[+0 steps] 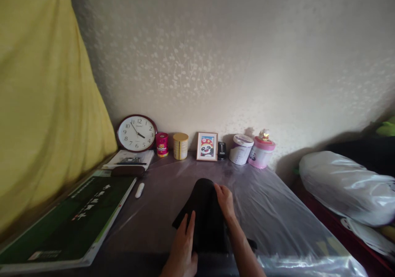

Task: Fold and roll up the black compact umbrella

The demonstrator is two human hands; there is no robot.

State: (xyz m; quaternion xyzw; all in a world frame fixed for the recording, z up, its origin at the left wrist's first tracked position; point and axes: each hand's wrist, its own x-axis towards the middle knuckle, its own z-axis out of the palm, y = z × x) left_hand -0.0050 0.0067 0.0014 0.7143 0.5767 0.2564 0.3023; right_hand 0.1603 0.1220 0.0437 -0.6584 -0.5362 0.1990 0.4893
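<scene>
A piece of black cloth (pixel 205 215) lies bunched near the front edge of the table, its exact kind unclear. My right hand (pixel 225 200) grips the cloth's upper right edge, fingers closed on it. On the cloth's left side rests my left hand (pixel 185 238), with its fingers stretched out and slightly apart. A small dark end of something (pixel 252 243) shows to the right of my right forearm. Part of the cloth's lower right is hidden behind that forearm.
A table (pixel 262 203) under shiny plastic carries a green book (pixel 74 219), a white stick-like object (pixel 140 190) and a dark case (pixel 128 171). Along the wall stand a clock (pixel 137 133), several canisters (pixel 180 146) and a panda picture frame (pixel 207 146). Right of the table lies a white plastic bag (pixel 345 186).
</scene>
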